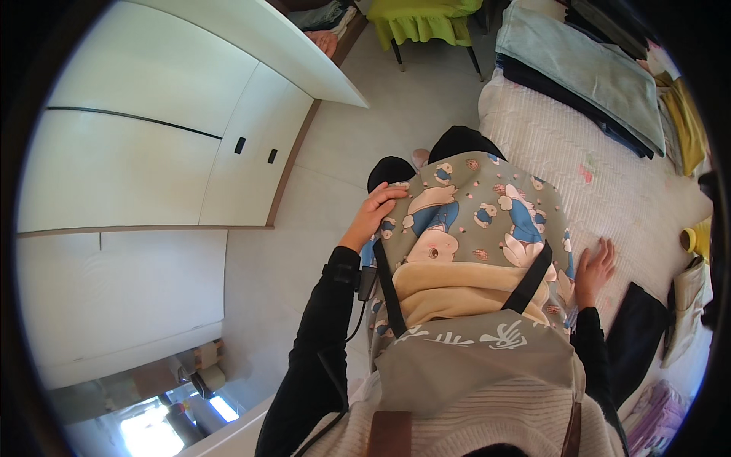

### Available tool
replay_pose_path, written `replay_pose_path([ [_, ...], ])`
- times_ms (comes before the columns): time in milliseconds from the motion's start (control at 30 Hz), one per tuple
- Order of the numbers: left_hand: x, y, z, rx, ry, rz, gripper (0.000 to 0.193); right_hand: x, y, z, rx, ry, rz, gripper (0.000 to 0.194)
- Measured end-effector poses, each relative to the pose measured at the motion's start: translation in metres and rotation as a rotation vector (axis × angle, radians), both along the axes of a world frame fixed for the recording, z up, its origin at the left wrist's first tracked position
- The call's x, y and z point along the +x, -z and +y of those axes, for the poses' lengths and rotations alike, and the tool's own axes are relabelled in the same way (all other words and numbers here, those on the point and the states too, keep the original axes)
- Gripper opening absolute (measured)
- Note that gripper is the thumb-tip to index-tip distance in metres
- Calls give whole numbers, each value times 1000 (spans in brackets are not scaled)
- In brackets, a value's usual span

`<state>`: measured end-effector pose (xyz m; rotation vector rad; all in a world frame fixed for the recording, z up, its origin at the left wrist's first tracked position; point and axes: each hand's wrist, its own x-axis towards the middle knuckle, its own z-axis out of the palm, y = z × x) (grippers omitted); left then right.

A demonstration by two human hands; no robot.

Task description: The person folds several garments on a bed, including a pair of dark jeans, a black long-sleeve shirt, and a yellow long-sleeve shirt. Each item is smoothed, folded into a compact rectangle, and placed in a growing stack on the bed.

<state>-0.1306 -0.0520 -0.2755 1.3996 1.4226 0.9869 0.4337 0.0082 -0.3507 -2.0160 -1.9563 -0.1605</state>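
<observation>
My left hand point(374, 214) rests on the left side of a patterned apron point(474, 223) with rabbit figures, spread over my lap; its fingers lie on the cloth and hold nothing that I can see. My right hand point(595, 271) lies with fingers apart on the quilted bed cover point(605, 194), just right of the apron. Tan fleecy fabric point(468, 285) shows at my waist between two black straps. Dark trousers point(638, 337) lie on the bed near my right forearm.
Folded jeans point(582, 74) are stacked at the bed's far end, beside yellow cloth point(685, 125). A purple garment point(657, 417) lies at lower right. White cabinets point(131, 165) stand at left, one door point(297, 51) open. Beyond is a chair with a green cover point(425, 20).
</observation>
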Motion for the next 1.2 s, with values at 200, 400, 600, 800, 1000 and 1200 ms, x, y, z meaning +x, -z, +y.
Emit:
replay_pose_path([
  [200, 2, -9, 1, -39, 20, -26, 26, -1, -1, -1, -2, 12, -13, 52],
  [400, -1, -9, 1, -58, 19, -9, 26, -2, -2, 1, -9, 16, 1, 52],
  [600, -5, -7, -3, 69, 83, 199, 27, -7, -7, 0, -64, 30, -14, 53],
  [800, -6, -3, -6, -60, 7, 136, 30, -10, -15, -4, -111, 49, 141, 55],
  [1000, -16, 7, -6, -87, -25, 16, 30, -18, -26, -6, -69, 62, 115, 55],
  [1200, -16, 5, -3, -80, -24, 27, 28, 16, -28, 21, -4, -94, 421, 30],
])
